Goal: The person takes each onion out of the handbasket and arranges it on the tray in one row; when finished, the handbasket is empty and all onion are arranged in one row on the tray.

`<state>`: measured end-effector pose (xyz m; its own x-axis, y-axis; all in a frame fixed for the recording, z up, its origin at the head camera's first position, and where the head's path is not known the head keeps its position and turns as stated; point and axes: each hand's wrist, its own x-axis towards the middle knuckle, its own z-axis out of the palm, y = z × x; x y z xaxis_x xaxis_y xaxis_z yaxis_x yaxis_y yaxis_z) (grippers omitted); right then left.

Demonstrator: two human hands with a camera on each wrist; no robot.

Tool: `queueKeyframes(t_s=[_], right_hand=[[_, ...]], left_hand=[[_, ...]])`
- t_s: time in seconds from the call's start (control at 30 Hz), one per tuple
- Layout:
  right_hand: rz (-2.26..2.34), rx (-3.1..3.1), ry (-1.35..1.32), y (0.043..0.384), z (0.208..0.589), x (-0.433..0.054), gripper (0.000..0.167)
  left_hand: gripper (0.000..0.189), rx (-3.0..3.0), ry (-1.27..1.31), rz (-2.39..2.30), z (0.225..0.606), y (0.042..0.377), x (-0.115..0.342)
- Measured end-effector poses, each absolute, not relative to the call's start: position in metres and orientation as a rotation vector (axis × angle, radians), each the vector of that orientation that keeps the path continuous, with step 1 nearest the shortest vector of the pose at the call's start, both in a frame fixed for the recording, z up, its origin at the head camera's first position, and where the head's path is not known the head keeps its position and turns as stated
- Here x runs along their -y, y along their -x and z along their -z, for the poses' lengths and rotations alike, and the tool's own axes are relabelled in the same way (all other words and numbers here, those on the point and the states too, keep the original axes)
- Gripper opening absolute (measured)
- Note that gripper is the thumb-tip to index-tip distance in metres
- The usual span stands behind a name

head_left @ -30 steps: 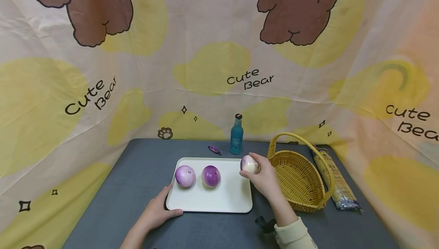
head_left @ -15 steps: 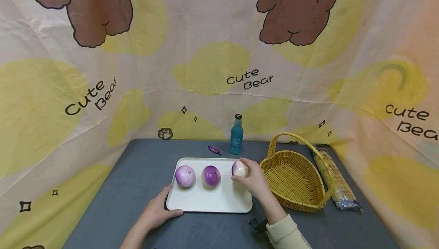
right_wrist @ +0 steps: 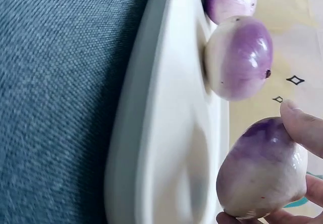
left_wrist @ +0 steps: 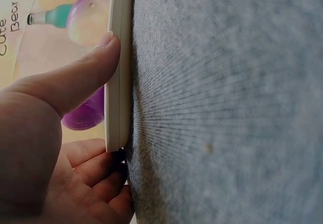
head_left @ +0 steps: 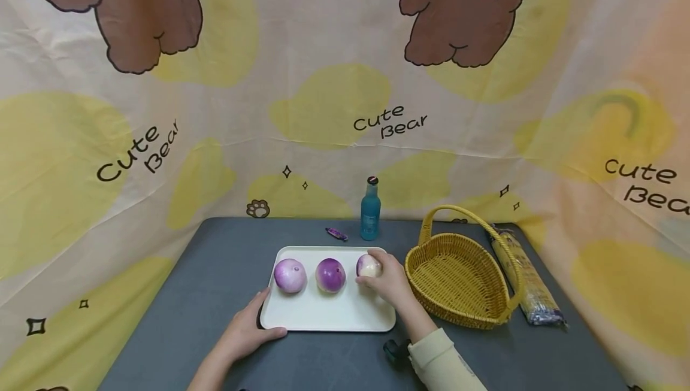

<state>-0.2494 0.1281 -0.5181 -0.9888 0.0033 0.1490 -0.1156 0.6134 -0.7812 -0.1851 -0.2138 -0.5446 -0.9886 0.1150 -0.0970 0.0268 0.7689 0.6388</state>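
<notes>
My right hand (head_left: pixel 393 284) holds a purple-and-white turnip (head_left: pixel 368 266) over the right part of a white rectangular tray (head_left: pixel 339 316). In the right wrist view this turnip (right_wrist: pixel 262 168) is pinched between thumb and fingers, with a gap between it and the tray's surface. A pale purple turnip (head_left: pixel 290 276) sits at the tray's left end, and a darker purple turnip (head_left: pixel 330 275) sits near its middle. At the tray's front left corner my left hand (head_left: pixel 247 332) grips the edge. Its thumb (left_wrist: pixel 96 67) lies on the rim in the left wrist view, fingers around the side.
A yellow wicker basket (head_left: pixel 458 313) with a tall handle stands right of the tray. Beyond it lies a long clear-wrapped packet (head_left: pixel 530 280). Behind the tray are a blue bottle (head_left: pixel 370 214) and a purple-wrapped candy (head_left: pixel 336 234). A printed curtain (head_left: pixel 318 109) hangs behind the grey table (head_left: pixel 178 319).
My right hand has carried the turnip leftward and lower, from the tray's right edge to over the tray. The left hand has stayed at the tray's corner.
</notes>
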Motion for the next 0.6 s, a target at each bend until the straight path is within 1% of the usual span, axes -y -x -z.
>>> queueKeyframes(t_s=[0.33, 0.6], right_hand=[[-1.309, 2.742, -0.064, 0.253, 0.527, -0.124, 0.074], [-1.274, 2.781, -0.047, 0.255, 0.530, -0.121, 0.081]], left_hand=[[0.111, -2.830, -0.108, -1.034, 0.544, 0.182, 0.212], [0.111, -2.836, -0.112, -1.030, 0.545, 0.184, 0.213]])
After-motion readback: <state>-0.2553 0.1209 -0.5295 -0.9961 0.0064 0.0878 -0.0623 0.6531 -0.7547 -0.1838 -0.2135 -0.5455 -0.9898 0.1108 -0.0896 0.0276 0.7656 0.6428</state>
